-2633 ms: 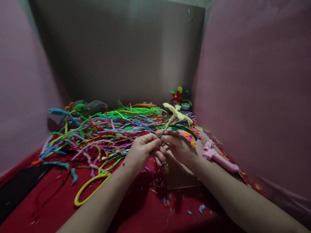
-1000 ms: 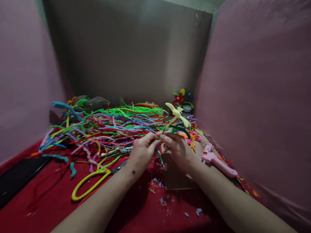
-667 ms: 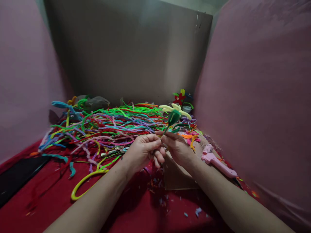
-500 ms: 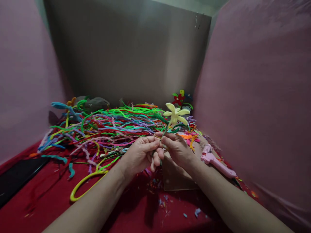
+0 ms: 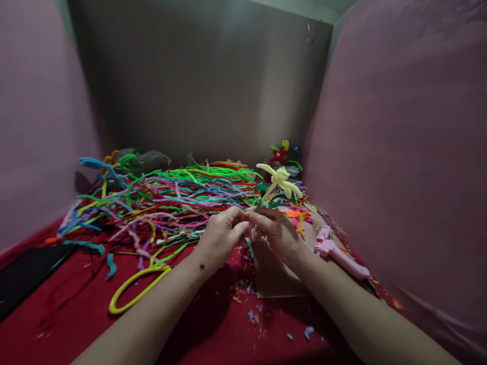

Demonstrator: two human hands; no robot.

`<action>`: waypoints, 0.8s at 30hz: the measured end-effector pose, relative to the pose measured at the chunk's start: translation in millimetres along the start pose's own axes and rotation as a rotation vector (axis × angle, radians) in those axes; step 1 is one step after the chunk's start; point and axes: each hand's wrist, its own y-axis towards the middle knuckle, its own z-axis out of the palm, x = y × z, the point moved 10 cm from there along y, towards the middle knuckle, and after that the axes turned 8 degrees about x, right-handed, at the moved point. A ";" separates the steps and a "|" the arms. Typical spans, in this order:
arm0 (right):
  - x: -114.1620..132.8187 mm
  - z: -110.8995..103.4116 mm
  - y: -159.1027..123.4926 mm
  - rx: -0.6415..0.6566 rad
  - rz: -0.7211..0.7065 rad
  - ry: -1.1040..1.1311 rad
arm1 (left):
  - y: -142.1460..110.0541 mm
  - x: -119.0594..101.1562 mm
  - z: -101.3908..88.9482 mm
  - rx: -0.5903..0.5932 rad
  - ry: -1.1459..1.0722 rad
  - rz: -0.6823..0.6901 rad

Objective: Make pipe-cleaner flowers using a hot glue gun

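Observation:
A pale yellow pipe-cleaner flower (image 5: 280, 178) stands up from between my two hands, its petals spread and its face tilted to the right. My right hand (image 5: 277, 230) pinches its green stem between thumb and fingers, just under the bloom. My left hand (image 5: 224, 232) is closed on the same stem, its fingertips meeting those of the right. Part of the stem's lower end (image 5: 250, 247) hangs below the fingers; the rest is covered by them. Beneath my right hand lies a piece of brown cardboard (image 5: 277, 279).
Many coloured pipe cleaners (image 5: 182, 192) lie heaped behind my hands. A pink glue gun (image 5: 340, 257) rests to the right, yellow scissor-like handle loop (image 5: 114, 299) to the left. A black flat object (image 5: 34, 274) sits far left. Red flower (image 5: 280, 154) stands at the back; scraps dot the red cloth (image 5: 213, 329).
The flower has turned and tilted, so its petals now point differently. My left hand has rolled over, its fingers curling under, with the back of the wrist now showing.

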 end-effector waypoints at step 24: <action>-3.6 32.4 -29.4 0.265 0.243 -0.060 | -34.8 39.7 17.7 0.054 -0.592 -0.241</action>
